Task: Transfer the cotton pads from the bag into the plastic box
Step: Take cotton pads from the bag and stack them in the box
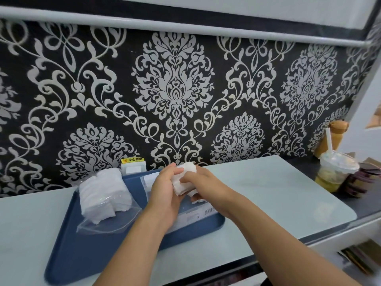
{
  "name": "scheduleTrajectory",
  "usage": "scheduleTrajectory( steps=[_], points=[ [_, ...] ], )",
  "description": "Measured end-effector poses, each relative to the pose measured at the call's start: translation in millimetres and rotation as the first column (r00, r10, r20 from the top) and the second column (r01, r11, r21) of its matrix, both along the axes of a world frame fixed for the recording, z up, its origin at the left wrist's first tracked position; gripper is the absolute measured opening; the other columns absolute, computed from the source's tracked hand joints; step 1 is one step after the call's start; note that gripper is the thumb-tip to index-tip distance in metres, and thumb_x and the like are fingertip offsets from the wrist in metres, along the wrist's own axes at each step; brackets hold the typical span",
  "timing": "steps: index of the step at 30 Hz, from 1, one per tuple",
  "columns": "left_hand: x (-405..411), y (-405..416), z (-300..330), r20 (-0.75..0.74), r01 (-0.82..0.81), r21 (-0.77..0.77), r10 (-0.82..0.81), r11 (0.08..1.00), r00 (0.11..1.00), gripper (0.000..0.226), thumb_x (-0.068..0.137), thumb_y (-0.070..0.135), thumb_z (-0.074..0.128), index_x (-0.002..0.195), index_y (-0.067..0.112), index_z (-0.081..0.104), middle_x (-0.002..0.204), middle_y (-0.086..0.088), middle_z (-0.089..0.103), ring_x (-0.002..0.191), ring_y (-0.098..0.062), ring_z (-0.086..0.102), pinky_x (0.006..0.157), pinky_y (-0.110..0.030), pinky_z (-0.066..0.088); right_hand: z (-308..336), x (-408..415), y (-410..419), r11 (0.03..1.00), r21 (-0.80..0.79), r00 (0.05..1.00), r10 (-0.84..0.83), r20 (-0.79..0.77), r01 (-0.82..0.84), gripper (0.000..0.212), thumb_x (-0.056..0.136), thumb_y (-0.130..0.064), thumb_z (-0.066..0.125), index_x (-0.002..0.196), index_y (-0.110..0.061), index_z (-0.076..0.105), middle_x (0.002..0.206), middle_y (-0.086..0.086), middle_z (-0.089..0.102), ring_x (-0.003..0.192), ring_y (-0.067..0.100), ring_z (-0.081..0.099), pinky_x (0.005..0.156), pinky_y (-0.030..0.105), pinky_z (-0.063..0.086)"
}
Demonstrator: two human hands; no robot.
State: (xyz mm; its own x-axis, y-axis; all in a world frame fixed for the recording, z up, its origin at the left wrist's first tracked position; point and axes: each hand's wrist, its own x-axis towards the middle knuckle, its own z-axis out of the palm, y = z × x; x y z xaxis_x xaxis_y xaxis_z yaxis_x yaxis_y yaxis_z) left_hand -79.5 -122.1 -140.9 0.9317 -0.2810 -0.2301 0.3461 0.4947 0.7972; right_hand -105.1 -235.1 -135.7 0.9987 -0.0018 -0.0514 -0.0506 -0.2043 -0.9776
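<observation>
A clear plastic bag (103, 203) with several white cotton pads lies on the left part of a blue tray (86, 250). Both hands hold a stack of white cotton pads (185, 178) above the tray's right half. My left hand (165, 188) grips the stack from the left, thumb on top. My right hand (198, 178) grips it from the right, fingers curled over the pads. Under the hands lies a clear plastic box (195, 213) with a barcode label, mostly hidden by them.
The tray rests on a pale countertop (278, 193) against a black-and-white patterned wall. A wall socket with a yellow warning label (133, 165) sits behind the tray. An iced drink cup with a straw (334, 172) stands at the right, next to dark items.
</observation>
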Motion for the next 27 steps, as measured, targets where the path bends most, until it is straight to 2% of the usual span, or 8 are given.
scheduleTrajectory(
  steps=[4, 8, 11, 15, 17, 21, 25, 27],
  points=[
    [4, -3, -5, 0.009, -0.081, 0.019, 0.081, 0.997, 0.997, 0.041, 0.092, 0.01, 0.057, 0.133, 0.013, 0.059, 0.115, -0.016, 0.073, 0.096, -0.026, 0.071, 0.074, -0.036, 0.055, -2, 4, 8, 0.999, -0.041, 1.0, -0.007, 0.031, 0.008, 0.027, 0.09, -0.039, 0.046, 0.091, -0.019, 0.065, 0.079, -0.007, 0.065, 0.073, 0.009, 0.058, 0.068, 0.032, 0.043],
    [6, 0, -6, -0.015, -0.084, 0.043, 0.085, 0.996, 0.996, 0.035, 0.097, 0.009, 0.053, 0.131, 0.006, 0.061, 0.115, -0.018, 0.073, 0.098, -0.026, 0.072, 0.077, -0.038, 0.059, -1, 8, 8, 0.997, -0.033, 0.997, -0.069, 0.031, 0.07, 0.029, 0.095, -0.041, 0.046, 0.08, -0.024, 0.064, 0.06, -0.018, 0.063, 0.06, -0.002, 0.058, 0.065, 0.025, 0.044],
    [6, 2, -7, 0.002, -0.02, 0.079, 0.02, 0.997, 1.0, 0.038, 0.1, 0.002, 0.042, 0.135, 0.009, 0.055, 0.118, -0.02, 0.07, 0.105, -0.029, 0.069, 0.085, -0.042, 0.058, -6, 14, 8, 0.974, -0.127, 0.98, -0.176, 0.096, 0.187, 0.045, 0.096, -0.054, 0.044, 0.076, -0.017, 0.062, 0.069, -0.007, 0.063, 0.07, 0.012, 0.061, 0.07, 0.035, 0.048],
    [-1, 2, -6, 0.025, 0.11, 0.135, -0.114, 0.985, 0.993, 0.043, 0.099, -0.004, 0.038, 0.134, 0.018, 0.049, 0.117, -0.022, 0.071, 0.106, -0.035, 0.07, 0.081, -0.047, 0.06, -11, 23, 4, 0.88, -0.323, 0.933, -0.292, 0.209, 0.348, 0.063, 0.094, -0.066, 0.039, 0.064, -0.013, 0.051, 0.062, -0.001, 0.059, 0.064, 0.018, 0.058, 0.071, 0.043, 0.052],
    [0, 2, -5, 0.047, 0.131, 0.168, -0.14, 0.977, 0.989, 0.049, 0.095, -0.009, 0.036, 0.133, 0.02, 0.048, 0.12, -0.021, 0.069, 0.101, -0.032, 0.07, 0.073, -0.041, 0.059, -10, 27, 1, 0.921, -0.283, 0.962, -0.24, 0.128, 0.267, 0.062, 0.094, -0.068, 0.038, 0.07, -0.014, 0.057, 0.066, -0.001, 0.061, 0.066, 0.018, 0.059, 0.07, 0.043, 0.052],
    [8, 7, -5, 0.06, 0.064, 0.18, -0.076, 0.982, 0.995, 0.057, 0.091, -0.014, 0.035, 0.136, 0.017, 0.048, 0.123, -0.019, 0.062, 0.109, -0.032, 0.063, 0.091, -0.043, 0.055, -4, 24, -5, 0.976, -0.145, 0.987, -0.161, 0.005, 0.16, 0.075, 0.09, -0.074, 0.045, 0.094, -0.003, 0.066, 0.07, 0.001, 0.058, 0.058, 0.013, 0.052, 0.05, 0.024, 0.039],
    [16, 13, -3, 0.015, -0.022, 0.072, 0.021, 0.997, 1.0, 0.058, 0.087, -0.018, 0.035, 0.133, 0.015, 0.048, 0.128, -0.021, 0.06, 0.116, -0.036, 0.06, 0.097, -0.045, 0.053, 4, 16, -18, 0.991, -0.02, 0.99, -0.132, -0.056, 0.132, 0.066, 0.086, -0.077, 0.05, 0.095, -0.014, 0.069, 0.08, -0.001, 0.065, 0.066, 0.014, 0.057, 0.058, 0.025, 0.044],
    [17, 14, -2, -0.023, -0.008, 0.033, 0.009, 0.999, 1.0, 0.059, 0.087, -0.017, 0.035, 0.134, 0.014, 0.05, 0.129, -0.022, 0.062, 0.112, -0.035, 0.062, 0.082, -0.041, 0.056, 4, 16, -20, 0.991, 0.031, 0.991, -0.125, -0.037, 0.127, 0.056, 0.089, -0.067, 0.055, 0.107, -0.015, 0.069, 0.092, 0.001, 0.066, 0.074, 0.015, 0.059, 0.064, 0.027, 0.046]
  ],
)
